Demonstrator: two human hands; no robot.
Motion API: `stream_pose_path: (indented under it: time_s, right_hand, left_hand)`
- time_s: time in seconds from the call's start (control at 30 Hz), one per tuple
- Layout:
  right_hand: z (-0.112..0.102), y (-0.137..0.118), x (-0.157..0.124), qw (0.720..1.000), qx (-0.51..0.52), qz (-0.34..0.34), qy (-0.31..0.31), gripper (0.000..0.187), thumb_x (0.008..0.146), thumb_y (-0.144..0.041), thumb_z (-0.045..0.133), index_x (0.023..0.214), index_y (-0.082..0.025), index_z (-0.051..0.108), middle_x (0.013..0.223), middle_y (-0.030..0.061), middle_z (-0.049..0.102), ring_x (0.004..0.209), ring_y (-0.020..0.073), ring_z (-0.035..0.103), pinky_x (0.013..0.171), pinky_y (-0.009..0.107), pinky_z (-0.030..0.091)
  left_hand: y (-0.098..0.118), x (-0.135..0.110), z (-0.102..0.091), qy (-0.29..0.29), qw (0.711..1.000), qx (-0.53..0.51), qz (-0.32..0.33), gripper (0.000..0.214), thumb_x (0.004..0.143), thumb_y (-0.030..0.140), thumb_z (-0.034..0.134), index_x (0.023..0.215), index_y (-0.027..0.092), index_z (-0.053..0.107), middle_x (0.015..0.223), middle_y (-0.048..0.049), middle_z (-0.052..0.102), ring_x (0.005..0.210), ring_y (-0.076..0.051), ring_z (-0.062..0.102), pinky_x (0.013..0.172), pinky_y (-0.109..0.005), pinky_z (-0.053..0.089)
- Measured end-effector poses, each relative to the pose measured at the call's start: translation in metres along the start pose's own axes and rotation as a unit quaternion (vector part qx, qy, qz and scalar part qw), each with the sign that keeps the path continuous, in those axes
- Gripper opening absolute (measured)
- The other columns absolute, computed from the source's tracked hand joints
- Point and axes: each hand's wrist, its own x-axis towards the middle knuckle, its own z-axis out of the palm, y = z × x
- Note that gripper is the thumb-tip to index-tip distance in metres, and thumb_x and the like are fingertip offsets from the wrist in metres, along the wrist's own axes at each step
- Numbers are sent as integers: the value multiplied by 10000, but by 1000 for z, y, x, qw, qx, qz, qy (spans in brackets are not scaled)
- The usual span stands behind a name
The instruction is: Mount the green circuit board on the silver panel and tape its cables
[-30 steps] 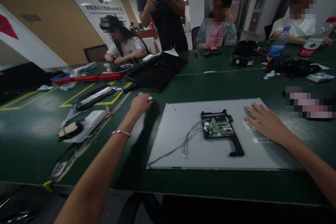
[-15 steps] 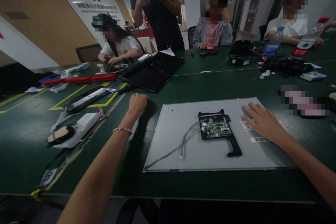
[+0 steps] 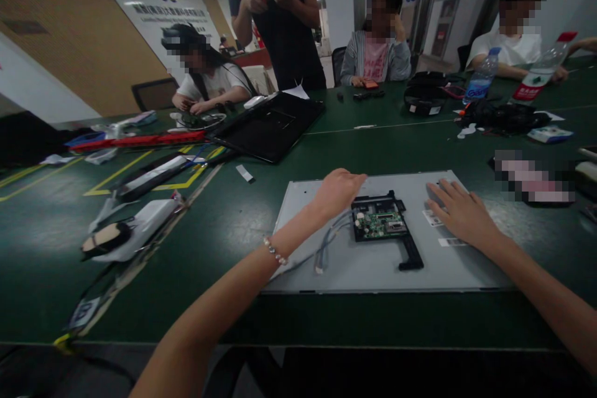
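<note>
A flat grey metal panel point(image 3: 308, 280), like the back of a display, lies on the table before me. On it sits a black plastic bracket point(image 3: 412, 255) carrying a green circuit board point(image 3: 380, 224); grey-blue cables point(image 3: 321, 249) trail from its left side. My left hand point(image 3: 339, 191) is over the panel's upper part, beside the bracket's upper left corner, fingers curled together; whatever they may hold is hidden. My right hand point(image 3: 459, 208) lies flat with fingers spread on the panel's right side, near white labels point(image 3: 452, 242).
A black display casing point(image 3: 275, 124) lies beyond the panel. A small white strip point(image 3: 244, 173) is on the green table point(image 3: 224, 298). White and black devices point(image 3: 149, 227) lie left, bottles point(image 3: 482, 78) back right. Several people sit or stand across the table.
My left hand has moved right, from the table onto the area above the panel. The white strip now shows where that hand was. My right hand stays on the panel.
</note>
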Motion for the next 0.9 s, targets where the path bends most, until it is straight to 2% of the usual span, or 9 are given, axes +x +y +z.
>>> stream_pose_path:
  time_s: [0.13, 0.3, 0.43, 0.63, 0.77, 0.9]
  right_hand:
    - [-1, 0, 1, 1000, 3, 0, 0, 581, 999, -477, 238, 1478, -200, 416, 1541, 165, 407, 1386, 384, 383, 1032, 628, 379]
    - [-1, 1, 1, 1000, 5, 3, 3, 582, 1002, -478, 218, 1482, -212, 411, 1546, 151, 403, 1403, 367, 364, 1048, 603, 371]
    - [-2, 1, 2, 1000, 4, 4, -4, 578, 1006, -476, 221, 1478, -210, 420, 1549, 156, 397, 1408, 373, 357, 1055, 600, 364]
    - [-2, 1, 1, 1000, 4, 3, 1, 572, 1013, -473, 210, 1469, -205, 427, 1549, 160, 397, 1406, 374, 358, 1055, 601, 362]
    - [0, 2, 1, 1000, 3, -5, 8, 563, 1008, -470, 223, 1467, -214, 424, 1543, 153, 408, 1399, 369, 365, 1048, 600, 370]
    - [1, 4, 1, 1000, 9, -4, 14, 558, 1002, -477, 236, 1463, -227, 428, 1532, 143, 424, 1393, 368, 374, 1042, 598, 379]
  left_hand:
    - [26, 14, 11, -45, 999, 10, 23, 240, 957, 166, 461, 968, 132, 698, 846, -115, 728, 815, -224, 675, 762, -335, 475]
    - [31, 19, 25, -52, 999, -15, -6, 236, 939, 166, 482, 908, 157, 716, 828, -109, 731, 805, -212, 681, 734, -311, 469]
    - [33, 19, 30, -70, 997, 13, 6, 239, 930, 152, 479, 897, 149, 715, 837, -120, 732, 811, -221, 683, 742, -322, 473]
    - [35, 20, 27, -72, 997, 7, 26, 254, 944, 154, 465, 930, 143, 718, 866, -123, 737, 836, -227, 688, 764, -344, 486]
    - [32, 20, 23, -66, 996, -61, 14, 277, 957, 229, 469, 952, 157, 737, 923, -120, 747, 862, -222, 697, 787, -346, 507]
    - [22, 17, 13, -44, 989, -140, -13, 315, 956, 235, 453, 1090, 153, 726, 1052, -109, 745, 968, -205, 694, 872, -327, 519]
